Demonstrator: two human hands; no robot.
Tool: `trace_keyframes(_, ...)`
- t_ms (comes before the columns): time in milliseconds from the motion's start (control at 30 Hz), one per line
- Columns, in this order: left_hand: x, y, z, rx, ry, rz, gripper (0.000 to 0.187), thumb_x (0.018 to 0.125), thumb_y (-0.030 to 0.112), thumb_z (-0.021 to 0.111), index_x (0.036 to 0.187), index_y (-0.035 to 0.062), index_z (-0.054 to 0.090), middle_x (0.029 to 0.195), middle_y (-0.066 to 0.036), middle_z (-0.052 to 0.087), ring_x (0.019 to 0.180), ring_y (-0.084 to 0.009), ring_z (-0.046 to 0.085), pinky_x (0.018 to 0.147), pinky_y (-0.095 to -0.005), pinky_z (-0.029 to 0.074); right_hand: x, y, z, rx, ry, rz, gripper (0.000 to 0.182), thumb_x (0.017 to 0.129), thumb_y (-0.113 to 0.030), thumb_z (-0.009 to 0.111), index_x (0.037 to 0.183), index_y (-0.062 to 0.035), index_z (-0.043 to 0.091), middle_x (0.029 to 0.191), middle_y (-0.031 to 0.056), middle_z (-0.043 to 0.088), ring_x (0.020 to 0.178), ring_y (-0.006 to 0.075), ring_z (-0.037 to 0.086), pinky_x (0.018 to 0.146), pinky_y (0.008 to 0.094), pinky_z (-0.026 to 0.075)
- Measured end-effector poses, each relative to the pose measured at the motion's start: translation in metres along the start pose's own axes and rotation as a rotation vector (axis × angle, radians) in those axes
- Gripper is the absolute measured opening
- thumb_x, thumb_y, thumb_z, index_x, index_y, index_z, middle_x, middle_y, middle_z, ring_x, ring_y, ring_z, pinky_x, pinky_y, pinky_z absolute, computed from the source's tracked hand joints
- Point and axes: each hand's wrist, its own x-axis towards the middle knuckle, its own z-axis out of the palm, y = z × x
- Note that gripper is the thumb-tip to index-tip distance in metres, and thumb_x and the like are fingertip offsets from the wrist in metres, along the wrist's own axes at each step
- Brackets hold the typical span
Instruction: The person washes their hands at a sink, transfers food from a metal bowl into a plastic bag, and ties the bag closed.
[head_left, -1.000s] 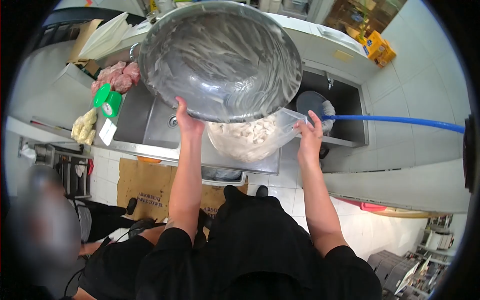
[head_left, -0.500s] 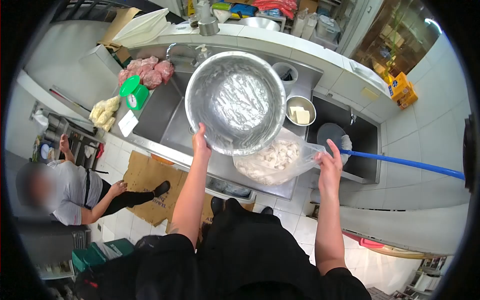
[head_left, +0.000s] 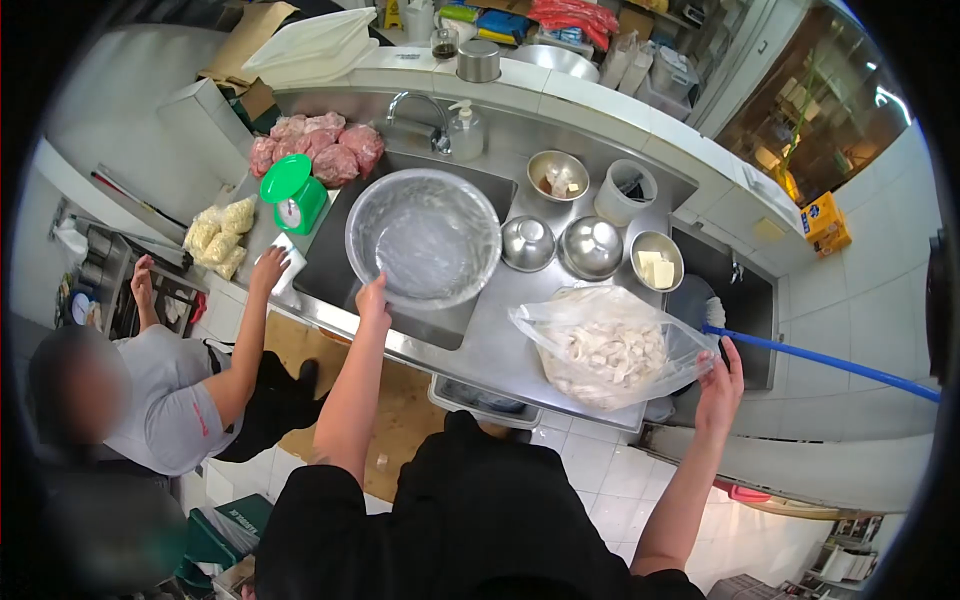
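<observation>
My left hand (head_left: 373, 303) is closed on the near rim of a large metal bowl (head_left: 425, 240), which is over the left sink basin. Its inside looks wet and smeared, with no food in it. In my right hand (head_left: 720, 390) I pinch the right edge of a clear plastic bag (head_left: 610, 345) full of pale, whitish chunks. The bag rests on the steel counter near its front edge, its mouth loose. Just behind it are two small metal bowls (head_left: 528, 243) and a bowl holding pale yellow blocks (head_left: 656, 270).
A co-worker's hand (head_left: 268, 270) touches a white item beside the green scale (head_left: 288, 182). Bags of pink meat (head_left: 318, 145) lie behind the scale. A blue-handled brush (head_left: 820, 360) leans across the right sink (head_left: 760, 320). Soap bottle (head_left: 466, 130) and faucet (head_left: 420, 105) stand behind.
The large bowl has moved left, from above the counter to the left sink, uncovering small bowls. My right hand and the bag appear farther right. The co-worker has reached toward the white item.
</observation>
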Motion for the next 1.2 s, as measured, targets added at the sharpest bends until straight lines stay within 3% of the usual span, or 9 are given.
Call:
trace_keyframes(167, 0.051, -0.02, 0.021, -0.075, -0.049, -0.057, 0.042, 0.089, 0.013, 0.064, 0.129, 0.0047, 0.054, 0.137, -0.019, 0.05, 0.129, -0.0388, 0.047, 0.102, -0.0696, 0.04, 0.008, -0.004, 0.015, -0.21, -0.175, -0.034, 0.047, 0.098, -0.006, 0.06, 0.143, -0.0009, 0.048, 0.101, 0.0097, 0.071, 0.096, 0.0151, 0.066, 0.093, 0.0313, 0.049)
trace_keyframes(600, 0.224, -0.102, -0.025, 0.362, 0.009, -0.369, 0.047, 0.086, 0.019, 0.067, 0.127, -0.0013, 0.057, 0.121, -0.021, 0.061, 0.115, -0.0384, 0.059, 0.099, -0.0583, 0.05, -0.019, -0.028, 0.043, -1.108, 0.016, -0.032, 0.04, 0.101, -0.017, 0.061, 0.139, -0.006, 0.055, 0.102, 0.0081, 0.071, 0.094, 0.0159, 0.066, 0.086, 0.0327, 0.051)
trace_keyframes(700, 0.204, -0.017, 0.016, 1.414, -0.308, 0.019, 0.07, 0.082, 0.04, 0.071, 0.135, -0.0032, 0.055, 0.128, -0.031, 0.062, 0.122, -0.0409, 0.059, 0.107, -0.0418, 0.045, -0.027, -0.019, 0.122, -1.368, 0.217, -0.407, 0.032, 0.1, -0.014, 0.061, 0.131, -0.0059, 0.062, 0.114, 0.0107, 0.068, 0.103, 0.0199, 0.065, 0.089, 0.033, 0.051)
trace_keyframes(733, 0.236, -0.039, 0.041, 1.374, -0.182, 0.432, 0.07, 0.083, 0.036, 0.073, 0.137, -0.0045, 0.053, 0.135, -0.03, 0.058, 0.13, -0.0438, 0.052, 0.113, -0.0437, 0.039, -0.022, -0.015, 0.155, -1.356, 0.248, -0.608, 0.031, 0.098, -0.01, 0.061, 0.129, -0.0062, 0.064, 0.119, 0.012, 0.067, 0.107, 0.0216, 0.064, 0.091, 0.0335, 0.051)
trace_keyframes(833, 0.173, 0.073, 0.15, 0.956, -0.557, 1.398, 0.065, 0.086, 0.023, 0.07, 0.14, -0.0055, 0.047, 0.148, -0.026, 0.043, 0.141, -0.0434, 0.037, 0.117, -0.0497, 0.032, -0.012, 0.025, 0.311, -0.893, -0.032, -0.427, 0.027, 0.097, -0.003, 0.06, 0.124, -0.0039, 0.065, 0.122, 0.01, 0.067, 0.111, 0.0205, 0.064, 0.093, 0.0322, 0.051)
trace_keyframes(933, 0.17, 0.136, 0.201, 1.028, -0.653, 1.574, 0.069, 0.087, 0.02, 0.07, 0.145, -0.0053, 0.041, 0.154, -0.021, 0.039, 0.144, -0.0407, 0.035, 0.116, -0.0499, 0.033, 0.032, 0.142, 0.435, -0.263, -0.49, -0.073, 0.026, 0.101, -0.013, 0.062, 0.122, 0.0027, 0.066, 0.108, 0.0096, 0.073, 0.1, 0.0153, 0.069, 0.09, 0.0268, 0.053)
trace_keyframes(1067, 0.239, 0.139, 0.187, 1.399, -0.423, 1.087, 0.056, 0.097, 0.029, 0.059, 0.142, -0.0016, 0.047, 0.155, -0.018, 0.039, 0.135, -0.0358, 0.049, 0.108, -0.0447, 0.045, 0.064, 0.248, 0.588, 0.047, -0.442, 0.187, 0.023, 0.101, -0.012, 0.061, 0.119, 0.0023, 0.068, 0.105, 0.0114, 0.073, 0.096, 0.0165, 0.07, 0.086, 0.0291, 0.057)
trace_keyframes(1133, 0.229, 0.148, 0.161, 0.362, -0.677, -0.335, 0.049, 0.103, 0.038, 0.045, 0.136, 0.0017, 0.053, 0.148, -0.019, 0.049, 0.124, -0.0344, 0.059, 0.1, -0.0464, 0.05, 0.078, 0.292, 0.645, 0.338, -0.343, 0.363, 0.018, 0.1, -0.01, 0.061, 0.111, 0.002, 0.069, 0.1, 0.0099, 0.072, 0.093, 0.0167, 0.07, 0.083, 0.0307, 0.058)
trace_keyframes(1200, 0.24, 0.14, 0.151, -0.05, -0.789, -0.376, 0.049, 0.104, 0.04, 0.04, 0.131, 0.0027, 0.056, 0.141, -0.019, 0.055, 0.12, -0.034, 0.061, 0.096, -0.0479, 0.052, 0.092, 0.33, 0.68, 0.454, -0.338, 0.471, 0.015, 0.101, -0.01, 0.06, 0.106, 0.0009, 0.069, 0.093, 0.0092, 0.071, 0.087, 0.0166, 0.07, 0.078, 0.0314, 0.059)
